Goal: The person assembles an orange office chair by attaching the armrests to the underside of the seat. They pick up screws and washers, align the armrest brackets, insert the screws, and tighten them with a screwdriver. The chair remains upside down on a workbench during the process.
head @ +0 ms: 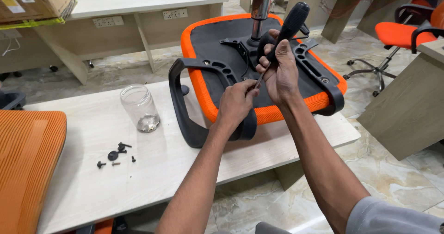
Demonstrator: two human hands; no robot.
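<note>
The right hand (279, 72) is clenched round the black handle of a screwdriver (287, 28), whose long axis slants from the upper right, far from the person, down to the near left. Its thin metal shaft ends just beside the left hand (237, 102), which pinches at the tip; whether a screw is held there is too small to tell. Both hands work over the upturned seat (208, 44), orange-edged with a black underside, which lies on the far right part of the pale wooden bench (152, 169) with a black armrest (185, 104) curving to its left. Left of the hands stand a clear glass jar (140, 108) and loose black screws (116, 154). More desks and an orange chair (397, 33) fill the marble-floored room.
</note>
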